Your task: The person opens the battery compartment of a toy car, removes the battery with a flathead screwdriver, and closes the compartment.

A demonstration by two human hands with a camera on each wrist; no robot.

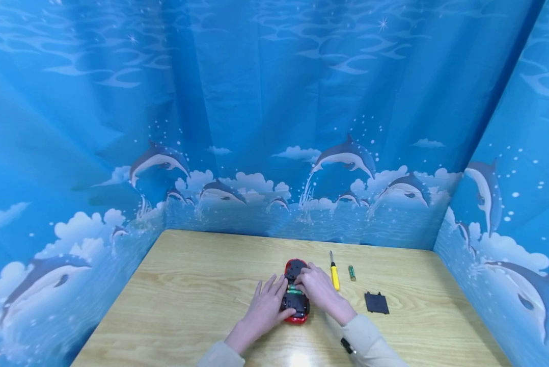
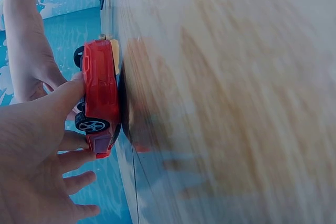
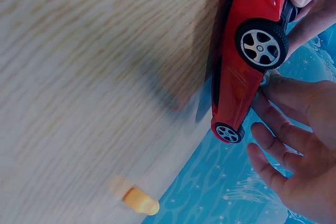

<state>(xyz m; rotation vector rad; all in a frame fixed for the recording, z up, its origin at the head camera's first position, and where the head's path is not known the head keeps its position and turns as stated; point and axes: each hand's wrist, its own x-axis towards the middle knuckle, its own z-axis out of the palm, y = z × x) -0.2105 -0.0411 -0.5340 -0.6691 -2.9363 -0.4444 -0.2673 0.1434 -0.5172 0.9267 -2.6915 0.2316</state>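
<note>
A red toy car lies upside down on the wooden table, its black underside up. Green batteries show in the compartment in the middle of the underside. My left hand rests on the car's left side, fingers spread and fairly straight, the thumb against the near part of the chassis. Over the compartment from the right, my right hand pinches a battery between thumb and fingertips; its silvery end shows in the right wrist view, though the fingers partly hide it. The car's red body is seen side-on in the left wrist view.
Right of the car lie a screwdriver with a yellow handle, a loose green battery and a black battery cover. Blue curtains with dolphins stand behind and beside the wooden table.
</note>
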